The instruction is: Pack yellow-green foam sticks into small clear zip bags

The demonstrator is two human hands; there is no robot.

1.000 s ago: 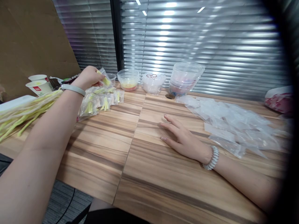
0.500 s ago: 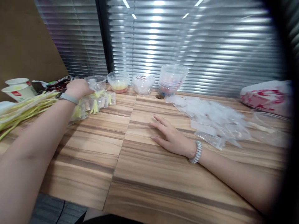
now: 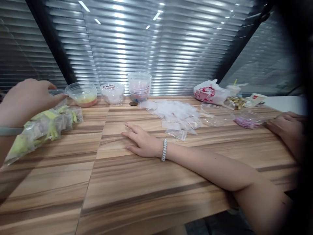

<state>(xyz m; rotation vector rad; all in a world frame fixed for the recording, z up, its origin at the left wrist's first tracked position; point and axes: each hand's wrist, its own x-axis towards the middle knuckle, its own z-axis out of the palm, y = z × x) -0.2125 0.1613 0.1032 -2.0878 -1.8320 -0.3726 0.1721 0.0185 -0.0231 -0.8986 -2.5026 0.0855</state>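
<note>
My left hand [image 3: 30, 99] is above the row of small clear bags [image 3: 50, 125] with yellow-green strips in them. Its thumb and finger are apart, and nothing shows in its grasp. Just beyond the fingertips, partly hidden, is the rim of a clear tub [image 3: 58, 92]. On the wooden table [image 3: 122, 182] my right hand [image 3: 144, 142] rests palm down, fingers spread, wearing a coiled bracelet [image 3: 164, 150]. It holds nothing. The closest thing to it is a heap of clear zip bags [image 3: 174, 114].
Along the back stand a tub with yellow contents [image 3: 83, 96], a wrapped clear bowl [image 3: 112, 93] and stacked tubs [image 3: 139, 86]. Farther right are a red-and-white bag [image 3: 210, 91], a clear container [image 3: 216, 116], purple strips [image 3: 246, 122] and another person's hand [image 3: 283, 125].
The view has swung right, bringing another person's hand and purple strips into sight. My left hand has lifted a little, its thumb and finger now apart. My right hand stays flat.
</note>
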